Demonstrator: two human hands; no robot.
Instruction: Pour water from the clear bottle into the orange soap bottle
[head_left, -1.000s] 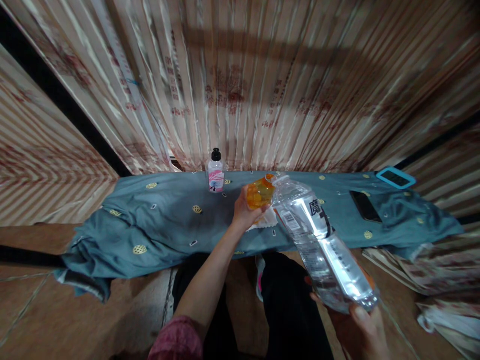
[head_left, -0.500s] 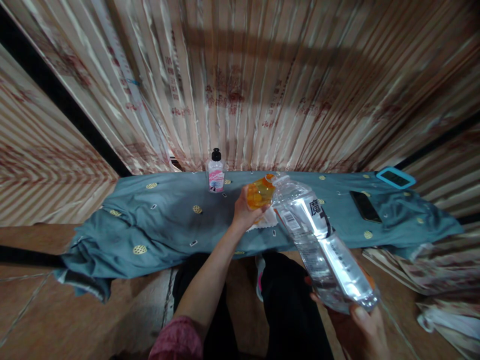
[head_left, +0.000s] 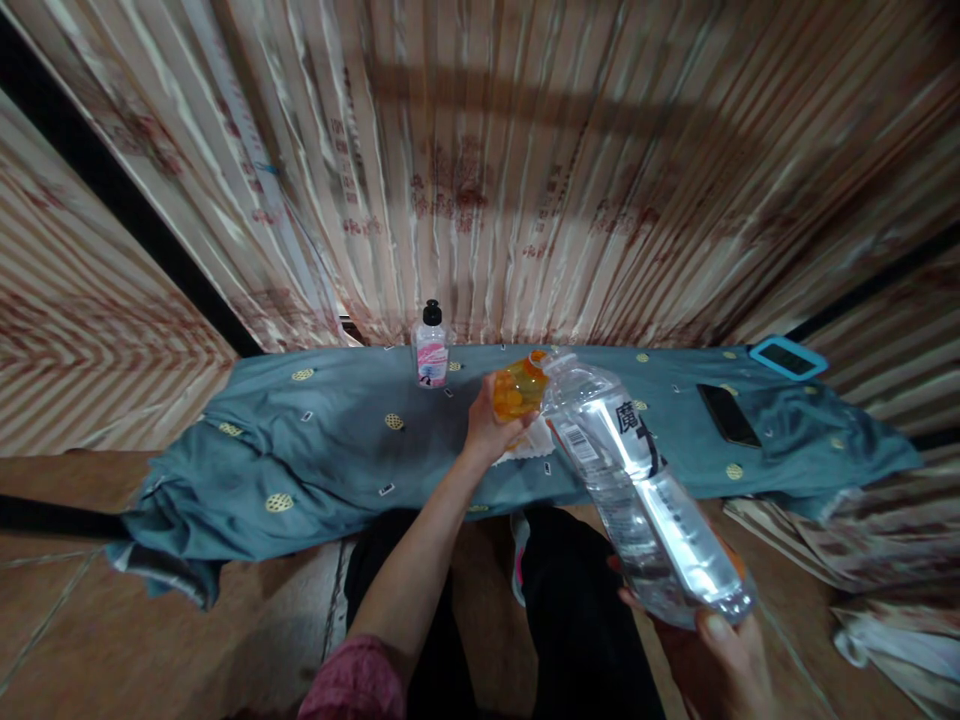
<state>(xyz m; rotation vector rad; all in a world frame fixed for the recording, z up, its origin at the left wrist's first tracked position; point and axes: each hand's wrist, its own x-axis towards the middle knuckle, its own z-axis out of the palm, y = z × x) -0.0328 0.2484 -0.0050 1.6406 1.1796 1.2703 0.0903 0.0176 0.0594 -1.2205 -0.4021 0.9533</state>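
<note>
Orange container (head_left: 516, 387), small and translucent, is gripped in the left hand (head_left: 489, 428) above the middle of the table, its mouth touching the neck of a large clear plastic bottle (head_left: 637, 485). The right hand (head_left: 731, 660) closes around that bottle's base, tilting it neck-down toward the container. A rumpled teal cloth (head_left: 330, 450) with gold dots covers the table. Near the far edge stands a small pink-labelled bottle (head_left: 432, 346) with a black cap; toward the right end lie a dark phone (head_left: 724, 413) and a blue-framed device (head_left: 788, 356). Shiny pleated curtain (head_left: 480, 170) hangs behind.
</note>
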